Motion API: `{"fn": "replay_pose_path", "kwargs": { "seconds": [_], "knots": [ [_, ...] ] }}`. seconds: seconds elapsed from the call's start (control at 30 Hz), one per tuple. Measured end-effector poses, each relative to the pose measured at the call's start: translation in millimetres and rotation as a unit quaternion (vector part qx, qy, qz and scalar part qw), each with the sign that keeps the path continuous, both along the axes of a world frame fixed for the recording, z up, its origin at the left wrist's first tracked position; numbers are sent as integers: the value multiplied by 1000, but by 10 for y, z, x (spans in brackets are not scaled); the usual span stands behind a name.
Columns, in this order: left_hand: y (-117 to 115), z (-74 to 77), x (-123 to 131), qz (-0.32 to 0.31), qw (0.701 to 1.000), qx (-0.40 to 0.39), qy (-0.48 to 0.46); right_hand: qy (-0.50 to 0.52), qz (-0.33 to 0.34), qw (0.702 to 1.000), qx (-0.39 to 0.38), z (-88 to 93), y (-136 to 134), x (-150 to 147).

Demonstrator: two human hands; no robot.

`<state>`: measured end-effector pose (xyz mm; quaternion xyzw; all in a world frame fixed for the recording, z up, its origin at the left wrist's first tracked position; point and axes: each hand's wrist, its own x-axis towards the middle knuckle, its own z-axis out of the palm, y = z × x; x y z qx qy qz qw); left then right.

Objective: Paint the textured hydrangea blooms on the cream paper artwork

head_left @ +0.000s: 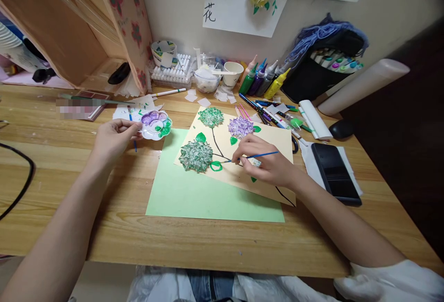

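My right hand [258, 158] grips a thin blue paintbrush [265, 155], its tip at a green leaf outline [216, 166] on a cream sheet [236, 184]. That sheet carries two green textured flower heads, a purple flower head [240, 127], black stems and several filled green leaves. Beneath it lies a light green sheet [208, 202]. At the left, my left hand [116, 138] pinches the edge of a white flower-shaped paint palette [157, 132] with purple and green paint in its wells. Another blue brush [135, 144] lies by that hand, partly covered by it.
Paint bottles [263, 80], a paper cup [232, 73], a plastic bowl [207, 79] and a marker box [173, 73] line the wall. Loose pens [265, 114] lie behind the cream sheet. A black phone [336, 172] rests on tissue at right; a black cable [29, 177] curves at left.
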<state>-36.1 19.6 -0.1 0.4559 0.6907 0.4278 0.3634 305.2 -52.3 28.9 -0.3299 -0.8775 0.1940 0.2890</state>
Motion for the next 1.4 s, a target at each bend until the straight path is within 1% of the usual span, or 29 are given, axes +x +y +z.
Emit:
{"fn": "replay_pose_path", "kwargs": {
  "seconds": [0.23, 0.37, 0.5, 0.63, 0.77, 0.83, 0.93, 1.03, 1.23, 1.4],
  "knots": [
    [-3, 15, 19, 5, 1000, 5, 8, 3, -11, 1000, 10, 9, 4, 14],
    [-4, 8, 15, 4, 1000, 7, 6, -3, 0, 1000, -1, 7, 3, 11],
    [-12, 18, 30, 1, 1000, 16, -5, 9, -14, 1000, 1, 0, 8, 15],
    [-49, 57, 109, -2, 999, 33, -19, 18, -12, 999, -25, 36, -8, 22],
    [-156, 80, 275, -14, 998, 64, -17, 50, -25, 998, -14, 104, -72, -10],
    [-237, 72, 384, -38, 994, 100, -9, 52, -20, 998, 0, 105, -100, -42],
    [-365, 44, 543, -78, 983, 165, -6, 33, -11, 999, 4, 50, -109, -93],
    [-463, 22, 650, -102, 973, 204, 12, 6, -3, 1000, -10, -18, -89, -128],
    [-521, 21, 705, -124, 955, 256, 77, -11, -8, 999, -35, -46, -75, -149],
    [-529, 30, 715, -126, 954, 257, 94, -6, -16, 999, -44, -14, -92, -164]
  ]
}}
